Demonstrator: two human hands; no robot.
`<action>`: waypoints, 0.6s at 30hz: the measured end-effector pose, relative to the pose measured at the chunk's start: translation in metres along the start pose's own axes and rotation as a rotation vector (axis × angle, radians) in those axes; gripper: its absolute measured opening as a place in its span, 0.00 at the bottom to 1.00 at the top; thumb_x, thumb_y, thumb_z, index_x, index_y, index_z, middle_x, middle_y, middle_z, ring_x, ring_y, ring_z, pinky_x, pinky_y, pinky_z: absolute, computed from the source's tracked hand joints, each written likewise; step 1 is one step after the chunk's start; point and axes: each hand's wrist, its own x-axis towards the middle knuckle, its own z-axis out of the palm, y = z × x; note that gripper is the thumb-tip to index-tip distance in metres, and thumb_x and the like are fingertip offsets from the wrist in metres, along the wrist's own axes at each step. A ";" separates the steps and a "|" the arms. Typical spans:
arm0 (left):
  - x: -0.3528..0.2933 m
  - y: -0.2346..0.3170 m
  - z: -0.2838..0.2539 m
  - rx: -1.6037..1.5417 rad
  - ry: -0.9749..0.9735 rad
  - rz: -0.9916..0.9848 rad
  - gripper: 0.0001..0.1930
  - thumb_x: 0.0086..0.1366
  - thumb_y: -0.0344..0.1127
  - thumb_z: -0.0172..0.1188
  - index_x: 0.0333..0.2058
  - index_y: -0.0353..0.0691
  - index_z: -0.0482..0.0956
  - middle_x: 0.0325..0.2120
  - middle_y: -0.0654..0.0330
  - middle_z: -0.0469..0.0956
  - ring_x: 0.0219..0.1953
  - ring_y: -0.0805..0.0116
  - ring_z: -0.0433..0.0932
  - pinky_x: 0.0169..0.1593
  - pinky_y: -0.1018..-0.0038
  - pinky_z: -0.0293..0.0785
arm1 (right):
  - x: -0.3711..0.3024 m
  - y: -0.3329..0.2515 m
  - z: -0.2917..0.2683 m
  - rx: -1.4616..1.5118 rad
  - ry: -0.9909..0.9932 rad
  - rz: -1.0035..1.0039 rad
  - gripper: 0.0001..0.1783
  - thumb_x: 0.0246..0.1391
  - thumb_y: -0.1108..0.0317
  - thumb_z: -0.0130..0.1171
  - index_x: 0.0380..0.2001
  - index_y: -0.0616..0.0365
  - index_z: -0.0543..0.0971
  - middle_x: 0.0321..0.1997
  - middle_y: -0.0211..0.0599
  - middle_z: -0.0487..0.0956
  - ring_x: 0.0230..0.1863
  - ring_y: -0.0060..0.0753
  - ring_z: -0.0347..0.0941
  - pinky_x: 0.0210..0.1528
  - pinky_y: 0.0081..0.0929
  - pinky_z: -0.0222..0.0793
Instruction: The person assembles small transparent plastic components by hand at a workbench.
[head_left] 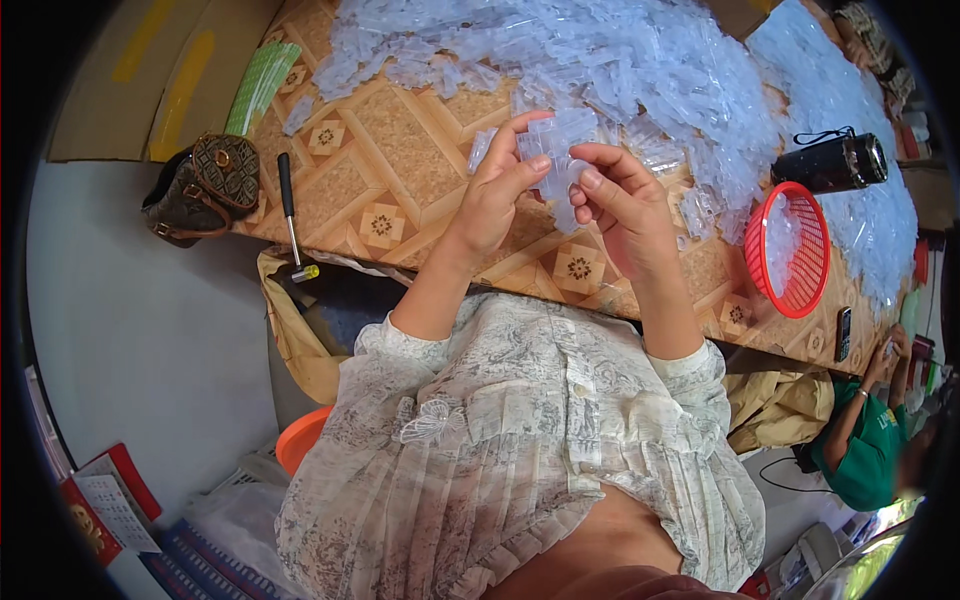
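Above the table's near edge, my left hand is closed on a flat clear plastic piece, its thumb pressed on the front and fingers behind. My right hand pinches at the right edge of the same see-through plastic, thumb against curled fingers. Whether it is one piece or a few stacked together I cannot tell. Just beyond both hands spreads a big heap of similar clear plastic pieces, bluish in the light. A few lie loose on the table right behind my hands.
On the patterned table lie a small hammer and a brown handbag at left. To the right are a red basket with clear pieces, a black flask and a phone. A person in green sits at far right.
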 end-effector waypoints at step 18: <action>0.011 -0.009 0.028 0.185 0.152 0.143 0.21 0.74 0.50 0.39 0.53 0.40 0.65 0.40 0.62 0.72 0.40 0.78 0.72 0.44 0.78 0.70 | 0.009 0.011 -0.012 -0.039 0.054 -0.057 0.26 0.60 0.51 0.52 0.55 0.57 0.68 0.49 0.31 0.72 0.50 0.22 0.66 0.50 0.27 0.62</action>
